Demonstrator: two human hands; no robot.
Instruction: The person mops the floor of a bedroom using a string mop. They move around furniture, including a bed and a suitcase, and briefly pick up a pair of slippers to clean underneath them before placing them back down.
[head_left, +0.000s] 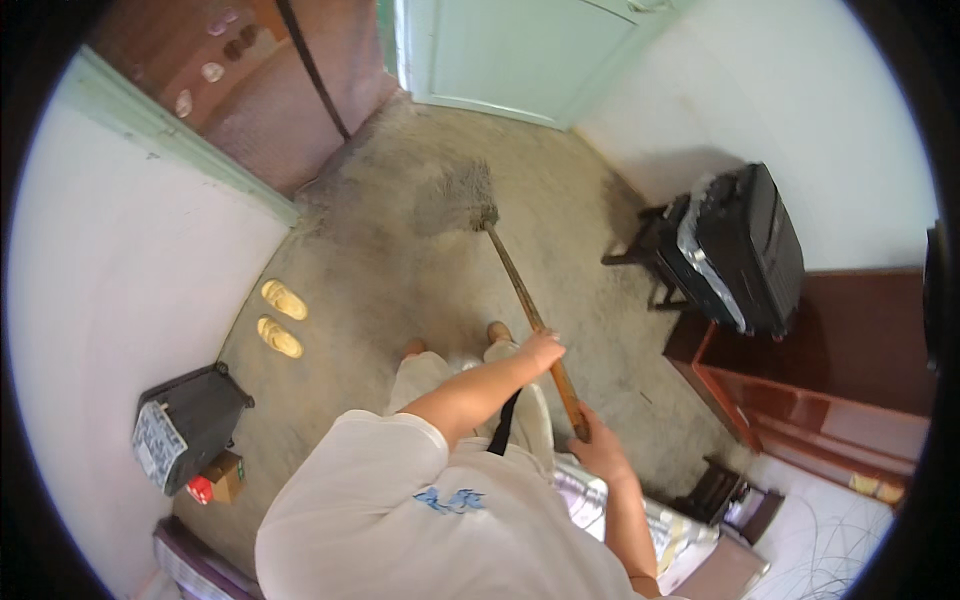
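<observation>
A mop with a long wooden handle (518, 287) slants across the middle of the view. Its dark grey mop head (456, 197) lies spread on the concrete floor, ahead of my feet. My left hand (543, 350) is wrapped round the handle partway up. Lower in the view, my right hand (602, 447) grips it close to its top end. My feet stand on the floor, short of the mop head.
Yellow slippers (281, 320) lie on the left, near a dark suitcase (195, 420) and a small cardboard box (227, 477). At right, a black suitcase (735, 250) rests by a reddish-brown cabinet (820, 345). A pale green door (520, 55) stands at the far wall.
</observation>
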